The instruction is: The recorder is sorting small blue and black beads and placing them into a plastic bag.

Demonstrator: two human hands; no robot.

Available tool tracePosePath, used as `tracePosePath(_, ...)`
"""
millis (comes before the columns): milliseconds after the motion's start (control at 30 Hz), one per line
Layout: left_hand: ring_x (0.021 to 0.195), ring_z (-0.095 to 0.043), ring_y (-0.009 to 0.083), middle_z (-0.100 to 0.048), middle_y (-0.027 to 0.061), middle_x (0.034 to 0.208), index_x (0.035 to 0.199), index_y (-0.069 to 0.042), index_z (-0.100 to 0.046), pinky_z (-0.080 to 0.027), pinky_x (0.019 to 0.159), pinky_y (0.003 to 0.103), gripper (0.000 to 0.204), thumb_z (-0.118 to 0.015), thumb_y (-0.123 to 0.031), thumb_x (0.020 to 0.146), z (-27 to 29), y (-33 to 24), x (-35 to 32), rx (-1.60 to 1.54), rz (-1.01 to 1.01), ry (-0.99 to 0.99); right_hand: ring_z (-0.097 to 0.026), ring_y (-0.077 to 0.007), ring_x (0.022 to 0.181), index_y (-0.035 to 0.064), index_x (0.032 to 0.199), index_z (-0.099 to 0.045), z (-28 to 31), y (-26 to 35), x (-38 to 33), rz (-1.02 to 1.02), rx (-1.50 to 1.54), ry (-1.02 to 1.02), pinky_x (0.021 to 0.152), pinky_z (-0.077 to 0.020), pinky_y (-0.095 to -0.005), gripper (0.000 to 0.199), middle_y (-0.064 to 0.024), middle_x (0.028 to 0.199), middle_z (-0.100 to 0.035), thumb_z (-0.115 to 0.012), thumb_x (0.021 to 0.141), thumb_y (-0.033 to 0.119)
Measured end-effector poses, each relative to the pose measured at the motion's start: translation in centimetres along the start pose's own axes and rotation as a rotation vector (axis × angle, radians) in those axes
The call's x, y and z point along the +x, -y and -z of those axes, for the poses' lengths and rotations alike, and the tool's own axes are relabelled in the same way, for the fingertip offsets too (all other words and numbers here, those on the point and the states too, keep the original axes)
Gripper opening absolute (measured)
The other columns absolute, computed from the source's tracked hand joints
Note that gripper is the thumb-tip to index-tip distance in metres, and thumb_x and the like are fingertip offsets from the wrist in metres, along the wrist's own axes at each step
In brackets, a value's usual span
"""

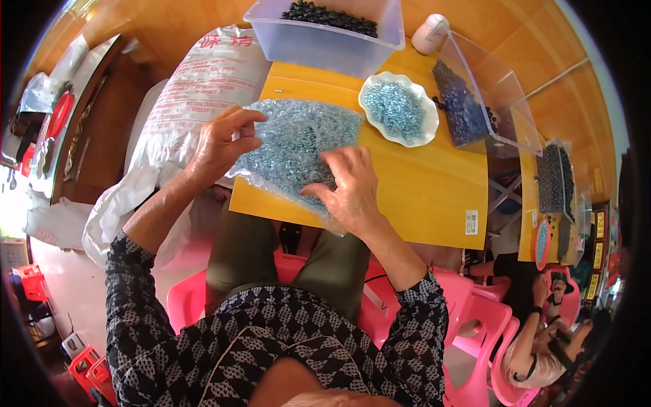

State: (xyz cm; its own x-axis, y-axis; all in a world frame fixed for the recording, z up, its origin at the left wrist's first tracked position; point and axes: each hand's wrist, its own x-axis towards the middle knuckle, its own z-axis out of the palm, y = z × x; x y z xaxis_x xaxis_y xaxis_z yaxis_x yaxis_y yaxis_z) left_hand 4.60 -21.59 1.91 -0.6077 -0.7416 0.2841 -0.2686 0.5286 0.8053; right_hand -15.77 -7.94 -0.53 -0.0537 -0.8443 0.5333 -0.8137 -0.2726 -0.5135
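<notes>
The clear plastic bag (298, 146) full of small shiny blue-grey bits is held by both hands. Its left edge is pinched by the left hand (220, 146), with the thumb and fingers closed on the thin plastic. The right hand (349, 186) is laid flat on the near corner of the bag, fingers spread and pressing down, not closed around anything. The bag is lying on the yellow surface (420, 190), at its near left corner, partly hanging over the edge above the lap. To handle it well, the plastic should be gripped firmly but not pulled hard, since it looks thin and could be torn by the heavy bits inside. The bag is best kept low and flat so nothing is spilled over the edge. Just past the bag, to its right, a white scalloped dish (399, 110) with more of the same bits is set on the surface. Behind the bag, a clear tub (325, 41) of dark pieces is seen. To the left of the bag, a big white sack (203, 88) is leaned beside the surface.
</notes>
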Motion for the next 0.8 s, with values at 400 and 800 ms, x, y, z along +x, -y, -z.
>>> tracePosePath(400, 0.071, -0.057, 0.0203, -0.054, 0.0082, 0.077, 0.09, -0.005, -0.059, -0.045, 0.062, 0.031, 0.027, -0.069, -0.003, 0.064, -1.3, 0.3, 0.3, 0.135, -0.094, 0.046, -0.052, -0.026, 0.07, 0.0017, 0.072, -0.051, 0.2, 0.0, -0.3, -0.146, 0.049, -0.221, 0.063, -0.0427, -0.0351, 0.02, -0.0083, 0.068, -0.053, -0.068, 0.066, -0.005)
tracePosePath(800, 0.068, -0.054, 0.0217, -0.05, 0.0076, 0.069, 0.069, -0.004, -0.058, -0.043, 0.059, 0.031, 0.012, -0.068, -0.007, 0.063, -1.5, -0.3, 0.8, -0.026, -0.238, -0.016, -0.053, -0.025, 0.075, 0.0013, 0.085, -0.059, -1.8, 0.2, -0.2, -0.123, -0.098, -0.045, 0.067, -0.0454, -0.0344, 0.036, -0.0092, 0.077, -0.055, -0.079, 0.056, 0.009)
